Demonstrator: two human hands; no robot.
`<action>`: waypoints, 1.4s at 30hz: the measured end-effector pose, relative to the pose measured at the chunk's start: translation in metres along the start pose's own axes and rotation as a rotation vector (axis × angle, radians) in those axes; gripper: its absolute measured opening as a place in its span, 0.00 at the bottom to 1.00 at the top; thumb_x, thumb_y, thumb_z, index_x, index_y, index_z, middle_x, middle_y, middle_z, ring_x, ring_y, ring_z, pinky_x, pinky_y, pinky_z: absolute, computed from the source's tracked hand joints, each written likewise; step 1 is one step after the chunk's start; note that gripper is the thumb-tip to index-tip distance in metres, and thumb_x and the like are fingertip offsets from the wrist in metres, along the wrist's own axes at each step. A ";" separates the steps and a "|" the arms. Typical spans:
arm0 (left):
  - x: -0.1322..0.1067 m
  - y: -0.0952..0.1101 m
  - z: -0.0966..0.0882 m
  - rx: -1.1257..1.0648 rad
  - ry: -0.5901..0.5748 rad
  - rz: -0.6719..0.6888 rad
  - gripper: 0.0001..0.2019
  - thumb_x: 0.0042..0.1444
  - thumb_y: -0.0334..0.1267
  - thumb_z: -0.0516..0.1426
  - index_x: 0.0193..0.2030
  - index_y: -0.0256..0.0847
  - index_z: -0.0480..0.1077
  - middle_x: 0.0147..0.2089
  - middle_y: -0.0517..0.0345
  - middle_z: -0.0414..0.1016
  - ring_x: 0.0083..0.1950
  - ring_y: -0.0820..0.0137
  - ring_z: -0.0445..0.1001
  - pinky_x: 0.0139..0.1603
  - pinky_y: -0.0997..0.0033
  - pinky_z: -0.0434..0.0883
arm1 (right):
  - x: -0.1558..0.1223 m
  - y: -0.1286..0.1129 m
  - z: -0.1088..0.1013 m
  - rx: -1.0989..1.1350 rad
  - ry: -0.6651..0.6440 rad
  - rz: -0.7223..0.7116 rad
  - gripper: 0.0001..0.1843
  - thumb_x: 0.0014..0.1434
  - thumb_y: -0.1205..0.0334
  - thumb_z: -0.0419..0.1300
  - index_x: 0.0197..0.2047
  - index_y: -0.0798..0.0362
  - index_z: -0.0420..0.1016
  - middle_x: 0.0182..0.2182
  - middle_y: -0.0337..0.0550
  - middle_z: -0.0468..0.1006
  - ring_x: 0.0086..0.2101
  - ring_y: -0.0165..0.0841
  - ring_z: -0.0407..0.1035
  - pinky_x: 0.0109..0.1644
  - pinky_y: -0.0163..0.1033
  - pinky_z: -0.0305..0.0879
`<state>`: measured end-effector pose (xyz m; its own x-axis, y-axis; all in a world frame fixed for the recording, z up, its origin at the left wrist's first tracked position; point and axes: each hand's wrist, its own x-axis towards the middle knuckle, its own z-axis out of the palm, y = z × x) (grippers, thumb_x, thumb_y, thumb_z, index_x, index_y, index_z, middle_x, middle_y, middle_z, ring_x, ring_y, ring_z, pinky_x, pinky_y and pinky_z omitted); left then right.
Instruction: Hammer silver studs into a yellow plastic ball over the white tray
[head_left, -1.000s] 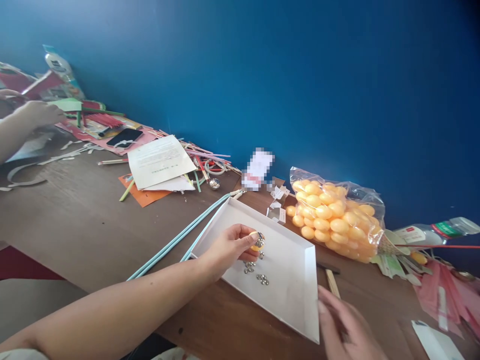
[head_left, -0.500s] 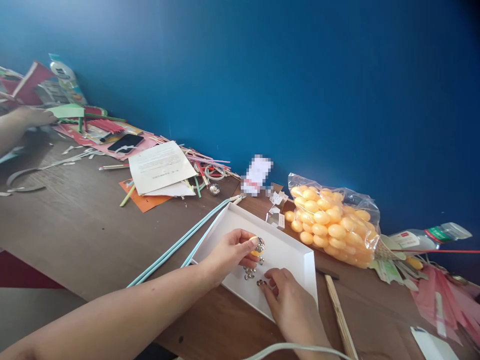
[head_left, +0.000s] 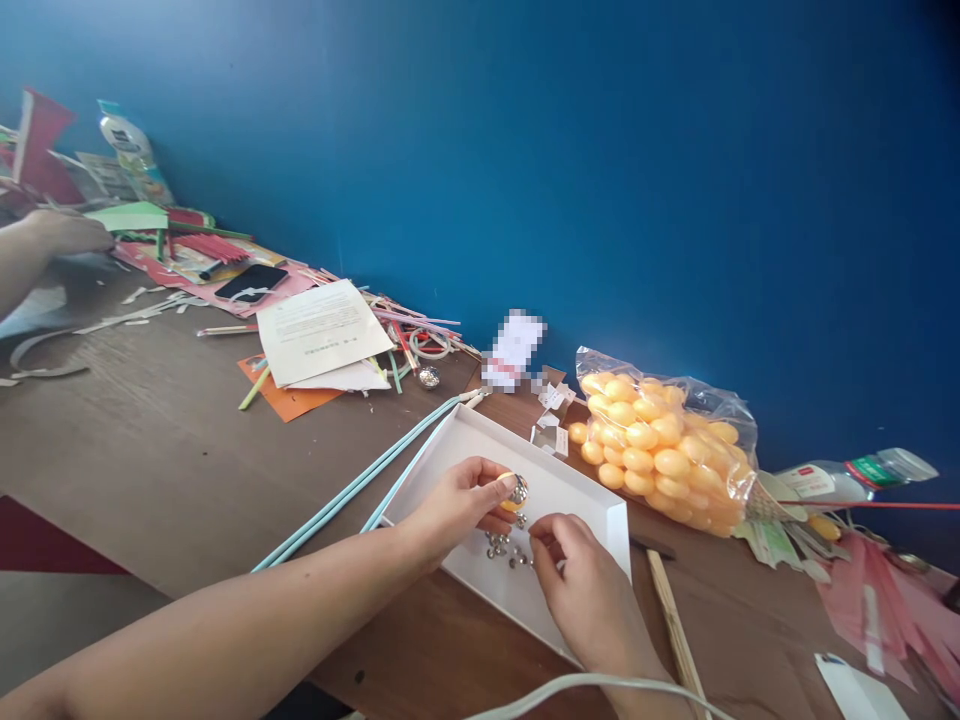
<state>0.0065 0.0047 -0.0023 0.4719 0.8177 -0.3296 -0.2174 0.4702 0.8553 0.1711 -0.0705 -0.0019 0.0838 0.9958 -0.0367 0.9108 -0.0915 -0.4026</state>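
My left hand (head_left: 463, 508) is over the white shallow box (head_left: 420, 462), its thumb and fingers closed on a small yellow egg-shaped ball (head_left: 514, 505) with shiny silvery facets on it. Below it on the box floor lie several small silvery beads (head_left: 496, 546). My right hand (head_left: 589, 590) hovers over the box's near right side, thumb and fingertips pressed together beside the beads. Whatever is between those fingertips is too small to make out.
Behind the box sits a clear bag of yellow egg-shaped balls (head_left: 641, 435). Pale blue rods (head_left: 360, 482) lie left of it, a wooden stick (head_left: 675, 625) right. A paper sheet (head_left: 322, 330) covers craft scraps. Another person's hand (head_left: 67, 232) is at far left.
My right hand has lifted slightly off the beads, its fingertips drawn together. My left hand keeps the yellow ball in nearly the same place. The red item at far left has shifted.
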 end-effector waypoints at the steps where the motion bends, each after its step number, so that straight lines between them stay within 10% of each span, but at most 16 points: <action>1: 0.000 0.000 0.000 -0.002 -0.002 0.003 0.14 0.55 0.44 0.60 0.40 0.36 0.67 0.38 0.54 0.72 0.33 0.73 0.76 0.36 0.71 0.74 | 0.002 -0.002 -0.002 0.027 0.021 -0.004 0.06 0.62 0.62 0.50 0.38 0.46 0.67 0.39 0.40 0.73 0.35 0.36 0.72 0.38 0.41 0.66; 21: 0.003 -0.004 -0.003 0.003 -0.020 -0.012 0.20 0.50 0.50 0.63 0.40 0.37 0.67 0.35 0.56 0.71 0.34 0.72 0.75 0.37 0.69 0.74 | 0.002 0.002 0.016 0.542 0.317 -0.153 0.07 0.66 0.59 0.53 0.43 0.48 0.71 0.37 0.40 0.72 0.28 0.29 0.71 0.33 0.34 0.70; 42: 0.001 -0.003 -0.002 -0.008 -0.032 -0.028 0.20 0.48 0.51 0.64 0.39 0.37 0.68 0.37 0.55 0.73 0.33 0.72 0.75 0.37 0.69 0.73 | 0.001 -0.001 0.018 0.572 0.304 -0.094 0.08 0.63 0.57 0.55 0.43 0.50 0.69 0.35 0.41 0.76 0.30 0.31 0.72 0.32 0.34 0.69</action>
<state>0.0061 0.0046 -0.0058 0.5046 0.7934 -0.3404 -0.2103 0.4954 0.8429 0.1627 -0.0698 -0.0176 0.2009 0.9475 0.2486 0.5680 0.0941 -0.8176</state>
